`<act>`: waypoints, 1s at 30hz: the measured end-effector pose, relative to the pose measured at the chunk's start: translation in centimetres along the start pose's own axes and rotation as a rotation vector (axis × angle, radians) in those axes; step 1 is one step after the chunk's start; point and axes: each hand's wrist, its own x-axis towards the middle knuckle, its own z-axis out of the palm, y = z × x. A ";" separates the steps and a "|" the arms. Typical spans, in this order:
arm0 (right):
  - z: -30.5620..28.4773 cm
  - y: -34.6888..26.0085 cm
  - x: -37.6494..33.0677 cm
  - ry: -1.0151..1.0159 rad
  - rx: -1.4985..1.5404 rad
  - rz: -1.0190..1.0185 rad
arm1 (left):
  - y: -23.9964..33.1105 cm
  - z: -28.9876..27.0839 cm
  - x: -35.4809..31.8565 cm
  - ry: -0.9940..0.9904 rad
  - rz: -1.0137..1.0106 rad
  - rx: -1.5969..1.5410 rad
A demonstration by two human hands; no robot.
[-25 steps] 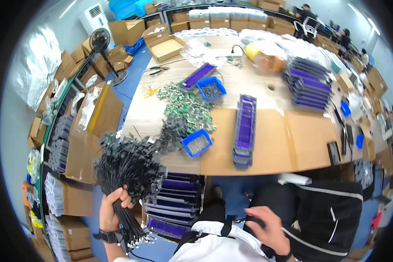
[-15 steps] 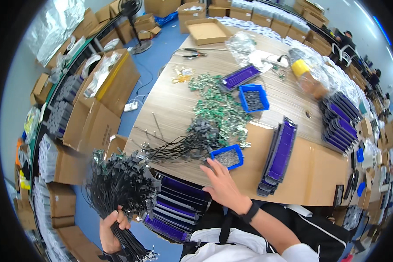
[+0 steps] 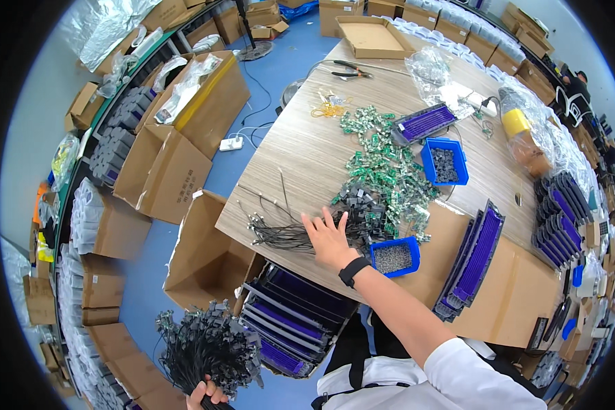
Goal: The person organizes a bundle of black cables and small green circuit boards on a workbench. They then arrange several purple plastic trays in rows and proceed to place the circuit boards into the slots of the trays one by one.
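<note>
At the lower left, my left hand (image 3: 208,394) is closed around a thick bundle of black cables (image 3: 208,342) with dark connectors at their upper ends. The bundle is held beyond the table's edge. My right hand (image 3: 329,240), wearing a dark wristband, reaches over the table with its fingers spread. It lies over the loose black cables (image 3: 280,234), whose connectors (image 3: 362,208) show just beyond the fingers. Close to the right wrist stands a blue tray of small metal parts (image 3: 394,258). Green circuit boards (image 3: 383,164) are heaped behind the cables.
Purple-and-black panels (image 3: 473,263) rest on cardboard at the right; similar panels (image 3: 287,328) fill a box below the table. An open cardboard box (image 3: 208,260) stands left of the table. Another blue tray (image 3: 445,162) and pliers (image 3: 352,70) lie farther back.
My right hand has moved left, from beside the blue tray onto the loose cables. The left hand has lowered the cable bundle toward the bottom edge. The whole view has shifted.
</note>
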 end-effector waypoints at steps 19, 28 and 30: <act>-0.6 4.6 -5.4 -0.064 -0.208 -0.121 | 4.9 9.7 4.9 -0.292 0.289 0.237; -0.7 4.6 -6.2 -0.079 -0.228 -0.136 | 7.5 18.8 9.7 -0.532 0.230 0.390; -0.8 4.9 -6.2 -0.078 -0.216 -0.127 | 7.5 21.3 10.9 -0.614 0.244 0.419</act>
